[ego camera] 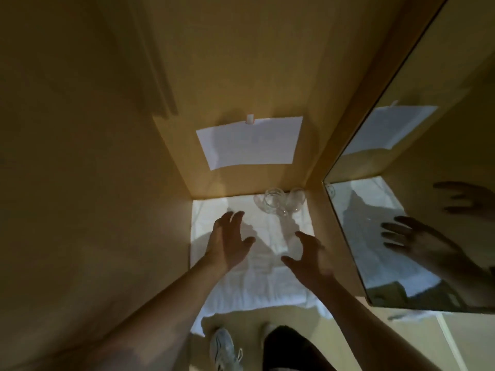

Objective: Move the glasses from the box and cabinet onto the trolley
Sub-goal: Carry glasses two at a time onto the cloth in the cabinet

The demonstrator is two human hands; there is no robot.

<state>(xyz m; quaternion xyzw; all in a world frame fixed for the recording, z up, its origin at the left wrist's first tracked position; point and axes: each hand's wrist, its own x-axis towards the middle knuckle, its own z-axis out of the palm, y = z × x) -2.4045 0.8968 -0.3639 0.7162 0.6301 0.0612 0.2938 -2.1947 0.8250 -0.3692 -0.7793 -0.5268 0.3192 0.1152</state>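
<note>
**Both hands reach into the cabinet**

The left hand (230, 242) and right hand (310, 258) are spread, fingers released, holding nothing. The glasses (278, 203) stand on the white cloth (241, 290), just beyond the fingertips, at the cabinet (107, 156) back wall.

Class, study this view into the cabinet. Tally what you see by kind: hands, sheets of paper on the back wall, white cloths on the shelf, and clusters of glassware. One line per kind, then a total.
Hands: 2, left hand and right hand, both open
Sheet of paper: 1
White cloth: 1
Cluster of glasses: 1; individual glasses too blurred to count
Total: 5
</note>
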